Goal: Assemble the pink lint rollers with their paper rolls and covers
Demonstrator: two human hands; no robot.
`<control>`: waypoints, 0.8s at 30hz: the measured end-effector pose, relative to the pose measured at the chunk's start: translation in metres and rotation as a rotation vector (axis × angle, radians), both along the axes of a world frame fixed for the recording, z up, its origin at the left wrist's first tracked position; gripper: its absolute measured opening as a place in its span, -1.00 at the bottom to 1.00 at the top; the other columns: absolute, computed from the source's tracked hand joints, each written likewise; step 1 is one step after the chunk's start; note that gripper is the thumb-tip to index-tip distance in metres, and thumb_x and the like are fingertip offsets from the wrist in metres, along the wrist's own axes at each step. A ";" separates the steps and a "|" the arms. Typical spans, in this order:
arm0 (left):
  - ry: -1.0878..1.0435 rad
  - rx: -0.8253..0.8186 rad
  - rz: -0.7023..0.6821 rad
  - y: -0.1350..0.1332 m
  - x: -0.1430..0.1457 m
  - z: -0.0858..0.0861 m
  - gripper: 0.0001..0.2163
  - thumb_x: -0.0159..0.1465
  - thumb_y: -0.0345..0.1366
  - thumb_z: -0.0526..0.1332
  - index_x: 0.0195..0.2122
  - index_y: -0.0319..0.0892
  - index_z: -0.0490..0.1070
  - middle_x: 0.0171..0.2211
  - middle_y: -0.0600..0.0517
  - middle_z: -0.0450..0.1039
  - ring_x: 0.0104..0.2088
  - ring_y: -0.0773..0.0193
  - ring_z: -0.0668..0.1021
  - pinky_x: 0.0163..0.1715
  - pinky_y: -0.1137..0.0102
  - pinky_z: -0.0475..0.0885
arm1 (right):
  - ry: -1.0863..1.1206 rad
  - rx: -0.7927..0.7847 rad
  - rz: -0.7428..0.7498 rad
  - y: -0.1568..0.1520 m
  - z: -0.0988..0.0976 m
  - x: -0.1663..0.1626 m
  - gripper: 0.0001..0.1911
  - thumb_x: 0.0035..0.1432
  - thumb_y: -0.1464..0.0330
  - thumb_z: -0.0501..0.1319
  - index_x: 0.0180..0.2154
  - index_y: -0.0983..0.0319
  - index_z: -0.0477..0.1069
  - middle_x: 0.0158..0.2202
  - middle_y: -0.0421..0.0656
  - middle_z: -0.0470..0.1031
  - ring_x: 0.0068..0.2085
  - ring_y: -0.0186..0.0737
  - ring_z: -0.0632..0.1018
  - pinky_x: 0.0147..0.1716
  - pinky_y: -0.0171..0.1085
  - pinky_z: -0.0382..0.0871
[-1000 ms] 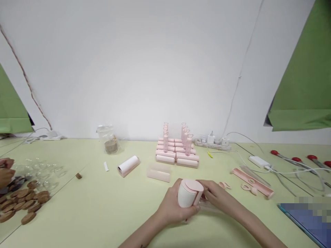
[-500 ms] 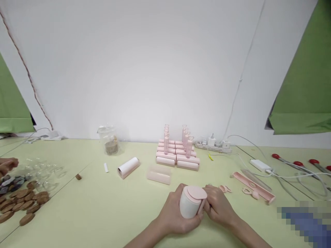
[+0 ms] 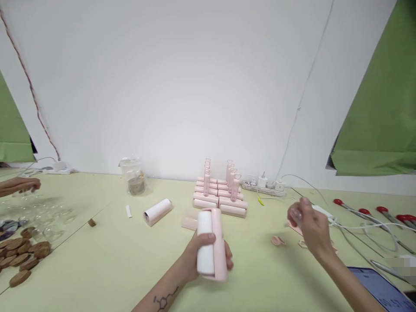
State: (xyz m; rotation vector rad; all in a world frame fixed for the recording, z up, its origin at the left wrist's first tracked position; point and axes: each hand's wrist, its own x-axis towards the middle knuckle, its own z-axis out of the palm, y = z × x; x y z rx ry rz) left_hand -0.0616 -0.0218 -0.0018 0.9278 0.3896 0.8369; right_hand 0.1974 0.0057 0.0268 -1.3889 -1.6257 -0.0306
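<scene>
My left hand (image 3: 190,258) is closed round a lint roller (image 3: 210,245), a white paper roll sitting in a pink half-shell, held upright above the table's near middle. My right hand (image 3: 312,229) hovers off to the right over a long pink part (image 3: 333,249) and some small pink pieces. Its fingers are pinched at a blurred, pale, see-through bit that I cannot name. A small pink handle piece (image 3: 278,241) lies on the table between my two hands.
A stack of pink rolls (image 3: 219,198) stands mid-table, with a loose white roll (image 3: 158,211), a pink shell (image 3: 189,219) and a plastic cup (image 3: 133,175) to its left. Power strip (image 3: 263,186), cables and red-tipped tools (image 3: 373,213) lie right. Cork discs (image 3: 22,255) and another person's hand (image 3: 19,185) are at left.
My right hand has let go of the roller and swung out to the right. My left hand has turned the roller from end-on to upright and lifted it slightly.
</scene>
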 end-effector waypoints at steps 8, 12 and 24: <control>0.240 -0.067 0.438 0.005 0.007 -0.009 -0.59 -0.06 -0.26 0.29 -0.19 -0.18 0.21 -0.43 0.06 0.30 -0.40 0.27 0.41 -0.37 0.35 0.35 | -0.456 -0.367 -0.128 0.079 -0.029 0.010 -0.58 0.08 0.11 -0.10 -0.69 0.18 0.11 -0.63 -0.14 0.41 -0.51 -0.11 0.45 -0.55 -0.29 0.14; 0.270 0.080 0.446 0.007 0.007 -0.010 -0.50 -0.07 -0.26 0.29 -0.10 -0.17 0.16 -0.35 0.04 0.30 -0.34 0.27 0.38 -0.34 0.41 0.31 | -0.566 -0.383 -0.094 0.089 -0.046 0.013 -0.58 0.04 0.10 -0.06 -0.71 0.19 0.12 -0.60 -0.10 0.43 -0.46 -0.11 0.47 -0.44 -0.25 0.18; 0.638 0.387 0.415 0.008 0.010 -0.024 -0.50 -0.01 -0.29 0.20 -0.04 -0.14 0.06 -0.33 0.07 0.29 -0.38 0.31 0.38 -0.36 0.44 0.29 | -0.057 -0.476 0.196 -0.010 -0.023 -0.032 -0.76 0.19 0.15 -0.23 -0.32 0.13 0.05 -0.65 -0.35 0.19 -0.64 -0.34 0.28 -0.63 -0.38 0.17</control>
